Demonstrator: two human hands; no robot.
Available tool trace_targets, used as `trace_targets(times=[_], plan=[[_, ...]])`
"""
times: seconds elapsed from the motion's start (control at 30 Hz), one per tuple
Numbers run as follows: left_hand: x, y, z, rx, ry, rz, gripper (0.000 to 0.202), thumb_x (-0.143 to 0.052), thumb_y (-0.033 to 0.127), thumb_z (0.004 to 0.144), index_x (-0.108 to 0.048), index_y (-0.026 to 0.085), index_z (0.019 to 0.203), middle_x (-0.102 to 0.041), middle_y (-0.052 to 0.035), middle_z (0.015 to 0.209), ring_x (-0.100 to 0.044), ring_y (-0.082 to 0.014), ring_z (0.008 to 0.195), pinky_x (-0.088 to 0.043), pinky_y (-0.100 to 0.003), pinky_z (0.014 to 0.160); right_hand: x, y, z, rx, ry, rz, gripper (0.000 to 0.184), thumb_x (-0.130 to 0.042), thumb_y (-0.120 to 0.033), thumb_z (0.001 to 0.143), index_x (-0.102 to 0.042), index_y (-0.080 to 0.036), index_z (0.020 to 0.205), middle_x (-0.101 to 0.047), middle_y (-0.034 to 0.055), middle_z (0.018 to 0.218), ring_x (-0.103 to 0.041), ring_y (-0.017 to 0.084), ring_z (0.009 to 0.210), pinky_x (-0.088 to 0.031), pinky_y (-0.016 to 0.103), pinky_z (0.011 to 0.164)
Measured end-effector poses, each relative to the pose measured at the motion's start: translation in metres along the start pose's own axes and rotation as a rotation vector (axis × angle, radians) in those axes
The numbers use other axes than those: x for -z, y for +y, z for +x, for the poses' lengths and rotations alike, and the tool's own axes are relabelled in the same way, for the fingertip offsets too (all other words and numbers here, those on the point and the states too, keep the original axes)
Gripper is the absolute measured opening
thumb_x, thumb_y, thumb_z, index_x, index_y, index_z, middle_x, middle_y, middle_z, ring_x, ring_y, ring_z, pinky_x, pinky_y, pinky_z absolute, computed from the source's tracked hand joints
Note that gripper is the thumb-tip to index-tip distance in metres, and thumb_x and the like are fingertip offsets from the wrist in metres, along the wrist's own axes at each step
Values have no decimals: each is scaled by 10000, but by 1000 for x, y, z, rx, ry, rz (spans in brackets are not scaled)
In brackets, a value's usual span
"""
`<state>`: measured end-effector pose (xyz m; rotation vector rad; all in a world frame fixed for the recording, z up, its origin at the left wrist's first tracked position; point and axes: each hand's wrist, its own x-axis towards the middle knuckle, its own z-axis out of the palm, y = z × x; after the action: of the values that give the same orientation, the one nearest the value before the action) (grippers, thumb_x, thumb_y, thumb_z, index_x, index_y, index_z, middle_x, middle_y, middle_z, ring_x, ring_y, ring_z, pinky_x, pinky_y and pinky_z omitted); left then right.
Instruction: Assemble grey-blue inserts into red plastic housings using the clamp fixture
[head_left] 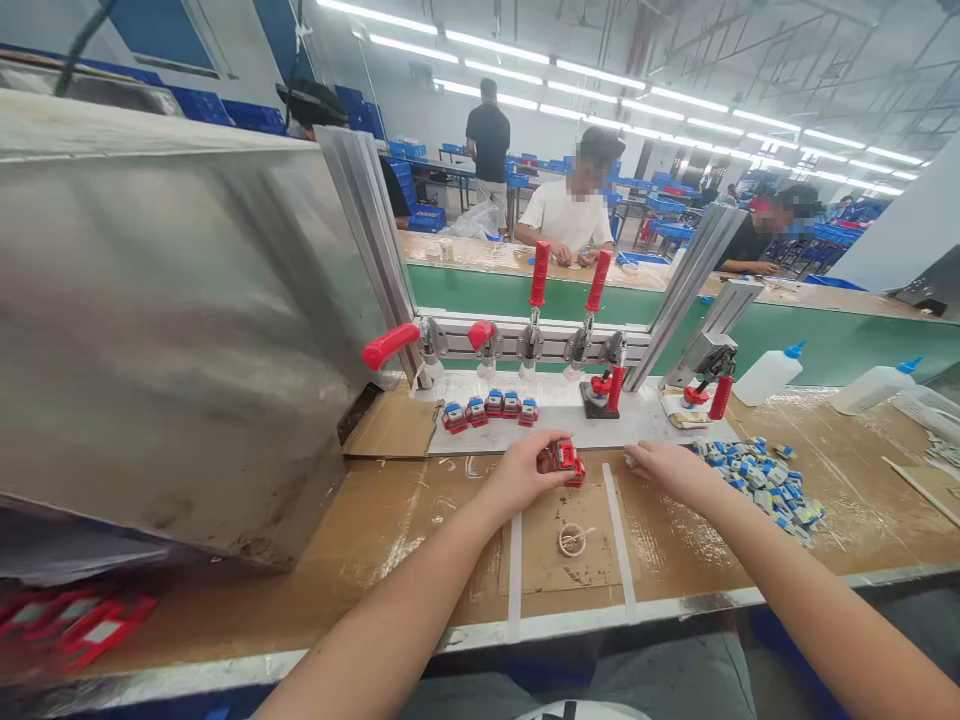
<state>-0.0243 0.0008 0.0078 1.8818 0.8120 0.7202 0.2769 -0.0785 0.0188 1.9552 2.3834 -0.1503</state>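
over cardboard point(541, 562), left hand point(528, 466) pinches red parts point(565, 456), right hand point(667, 468) curled.

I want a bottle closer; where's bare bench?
Bare: cardboard between metal box and left forearm, and between right tape strip and right forearm. Crowded: pale board, with toggle clamps and red-blue parts; beyond right forearm, blue-grey pieces.

A white-shirted person point(564, 212) works behind a green partition point(469, 291).
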Motion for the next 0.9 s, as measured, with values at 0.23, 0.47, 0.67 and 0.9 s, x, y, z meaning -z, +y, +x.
trace_targets(times=[0.23,0.47,0.67,0.9], plan=[[0,-2,-1,-114,45,170,513,-788,384,785,-643,216,1247,-706,-43,1035,-634,-180,804,-518,-305,751,9,-12,21,36,-56,430,207,-730,-322,833,-645,-167,941,-613,14,742,-569,167,680,-405,277,628],[-6,-4,-4,-147,57,480,427,-766,333,813,-636,212,1202,-722,-94,1155,-679,-289,1063,-526,-396,934,-2,-82,34,-205,143,1347,590,-812,-658,662,-555,-203,935,-548,-53,655,-441,89,458,-321,231,435],[-6,-1,-6,-100,13,580,404,-760,400,818,-641,169,1127,-724,-133,1131,-684,-327,1051,-537,-417,886,-13,-106,40,-233,227,1285,608,-830,-676,644,-568,-193,906,-592,-22,657,-513,123,525,-373,252,482],[-5,2,-5,-55,-19,680,327,-723,360,839,-642,164,1087,-722,-123,1060,-685,-307,1003,-519,-376,824,-15,-107,48,-197,192,945,511,-741,-666,754,-592,-198,893,-603,-6,675,-542,164,584,-392,275,528]])
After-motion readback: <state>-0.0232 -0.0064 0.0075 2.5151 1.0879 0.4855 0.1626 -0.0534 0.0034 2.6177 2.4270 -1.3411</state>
